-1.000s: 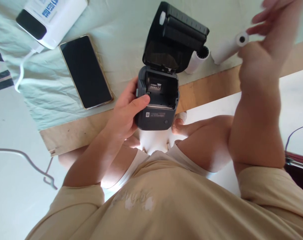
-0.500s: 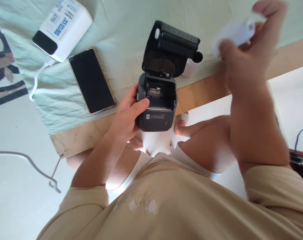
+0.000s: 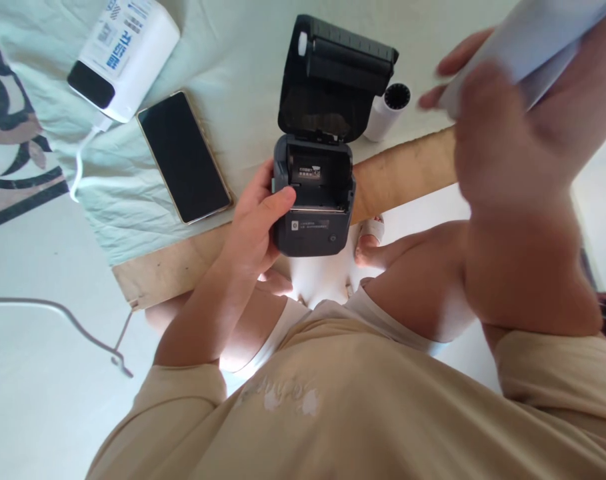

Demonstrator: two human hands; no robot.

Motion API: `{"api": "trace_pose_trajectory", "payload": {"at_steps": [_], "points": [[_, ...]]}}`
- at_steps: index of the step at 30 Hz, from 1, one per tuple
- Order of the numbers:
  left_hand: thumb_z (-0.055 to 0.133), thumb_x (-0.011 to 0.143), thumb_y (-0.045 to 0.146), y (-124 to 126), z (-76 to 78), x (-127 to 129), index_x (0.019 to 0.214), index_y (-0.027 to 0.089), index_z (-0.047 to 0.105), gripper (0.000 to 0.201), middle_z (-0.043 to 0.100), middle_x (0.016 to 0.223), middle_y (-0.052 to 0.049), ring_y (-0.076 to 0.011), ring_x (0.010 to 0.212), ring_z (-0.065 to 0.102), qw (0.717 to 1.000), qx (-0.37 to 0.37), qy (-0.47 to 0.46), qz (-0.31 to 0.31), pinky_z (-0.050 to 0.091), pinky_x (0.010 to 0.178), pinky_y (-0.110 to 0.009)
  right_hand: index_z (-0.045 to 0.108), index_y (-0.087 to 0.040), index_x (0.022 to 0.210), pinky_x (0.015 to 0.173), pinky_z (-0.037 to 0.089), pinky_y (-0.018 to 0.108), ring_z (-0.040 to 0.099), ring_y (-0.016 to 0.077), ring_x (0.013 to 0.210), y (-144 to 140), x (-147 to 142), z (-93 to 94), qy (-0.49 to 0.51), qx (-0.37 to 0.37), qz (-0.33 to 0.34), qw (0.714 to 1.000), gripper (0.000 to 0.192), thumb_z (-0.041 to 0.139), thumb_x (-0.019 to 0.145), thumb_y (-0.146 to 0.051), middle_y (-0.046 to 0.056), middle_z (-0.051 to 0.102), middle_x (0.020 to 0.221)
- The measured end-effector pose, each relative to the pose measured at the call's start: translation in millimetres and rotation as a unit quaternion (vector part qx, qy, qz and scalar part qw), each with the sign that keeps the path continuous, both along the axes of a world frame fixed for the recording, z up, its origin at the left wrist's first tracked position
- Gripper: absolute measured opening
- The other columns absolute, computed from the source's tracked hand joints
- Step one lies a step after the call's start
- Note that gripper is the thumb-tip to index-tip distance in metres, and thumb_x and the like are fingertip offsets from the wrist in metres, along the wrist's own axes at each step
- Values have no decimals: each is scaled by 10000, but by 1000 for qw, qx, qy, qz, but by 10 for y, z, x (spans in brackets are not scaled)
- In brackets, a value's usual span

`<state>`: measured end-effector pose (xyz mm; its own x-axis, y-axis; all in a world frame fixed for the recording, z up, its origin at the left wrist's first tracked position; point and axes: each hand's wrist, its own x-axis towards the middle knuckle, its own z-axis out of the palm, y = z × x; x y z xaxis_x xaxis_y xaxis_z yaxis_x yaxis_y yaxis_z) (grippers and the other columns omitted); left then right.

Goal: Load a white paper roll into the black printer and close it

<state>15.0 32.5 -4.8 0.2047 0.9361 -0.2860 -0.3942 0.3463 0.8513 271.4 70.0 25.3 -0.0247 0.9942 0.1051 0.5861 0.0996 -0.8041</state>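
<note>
Pale green cloth (image 3: 243,73) covered a wooden bench (image 3: 407,167). Your left hand (image 3: 255,230) gripped a small dark printer (image 3: 313,200) at the bench edge, lid open. Your right hand (image 3: 503,140) was raised, fingers closed around a white paper roll (image 3: 543,33). Another roll (image 3: 387,110), a phone (image 3: 185,157) and a power bank (image 3: 123,57) lay nearby.

We see a bench (image 3: 407,170) with a bare wooden edge, covered further back by a creased pale green cloth (image 3: 233,73). On the cloth lie a dark phone (image 3: 184,157), a white power bank (image 3: 123,55) with its white cable (image 3: 85,160), and a white paper roll (image 3: 387,111) just beside the open black printer (image 3: 315,180).
</note>
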Motion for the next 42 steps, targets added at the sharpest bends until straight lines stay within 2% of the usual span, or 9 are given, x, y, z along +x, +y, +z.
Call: {"api": "trace_pose_trajectory", "payload": {"at_steps": [1,3,5,11,17,28,32,35,42], "points": [[782,861,398,-1,-3,1,1094,247,739,281,763,947,-15,-171,832,737,1000,1,0,4,542,618,-232,97,-572,1530,1172,540,430,511,199,1477,-118,-128,24,-12,-39,23,999,621,434,1012,-522,-148,257,1673],[809,847,384,1,-13,1,1087,226,746,294,760,947,-5,-134,781,709,1000,5,-7,12,555,649,-216,212,-536,1524,954,627,401,665,190,1217,-256,-367,42,-59,191,191,961,661,569,971,-476,-90,457,1574],[837,832,381,2,-28,-2,1075,198,747,317,760,954,-8,-124,811,714,999,18,-21,16,573,706,-203,376,-463,1441,933,625,366,685,159,1150,-263,-542,25,-113,253,210,938,511,570,983,-347,-77,628,1374],[842,821,394,7,-61,-31,1158,212,706,406,782,996,-17,-191,968,772,1000,11,-7,7,604,716,-237,559,-269,972,805,572,359,729,186,987,-75,-672,-50,-167,186,153,956,124,624,883,-210,-20,752,1062],[866,785,435,14,-36,-29,1091,229,709,402,797,987,-39,-285,1132,773,1000,8,0,11,630,719,-287,662,-250,993,775,589,293,768,135,969,-64,-640,-149,-93,241,181,949,122,648,909,-163,-45,797,1092],[839,813,374,0,-58,-14,1106,214,719,355,764,926,-3,-181,889,769,999,12,-28,12,569,632,-228,687,-249,856,722,518,341,611,151,731,-150,-697,-36,-150,298,101,937,194,577,996,-326,7,718,777],[840,792,400,7,-36,-18,1096,214,720,376,751,913,-1,-174,874,726,999,16,-25,15,565,703,-258,668,-255,935,671,423,343,567,136,737,-271,-726,-66,-92,394,163,900,19,664,949,-268,-30,704,802],[867,773,446,12,1,-33,1095,237,709,415,711,839,18,-177,829,692,1000,12,-22,-12,536,691,-280,634,-240,925,646,355,364,544,146,758,-338,-783,-192,-89,414,202,883,87,604,987,-293,-43,683,790],[958,670,357,23,-33,-61,1122,261,656,551,719,879,46,-174,862,709,999,27,11,-31,569,780,-276,634,-247,904,698,402,366,582,148,832,-340,-771,-237,-78,390,226,889,126,626,991,-337,-51,685,806]]}}
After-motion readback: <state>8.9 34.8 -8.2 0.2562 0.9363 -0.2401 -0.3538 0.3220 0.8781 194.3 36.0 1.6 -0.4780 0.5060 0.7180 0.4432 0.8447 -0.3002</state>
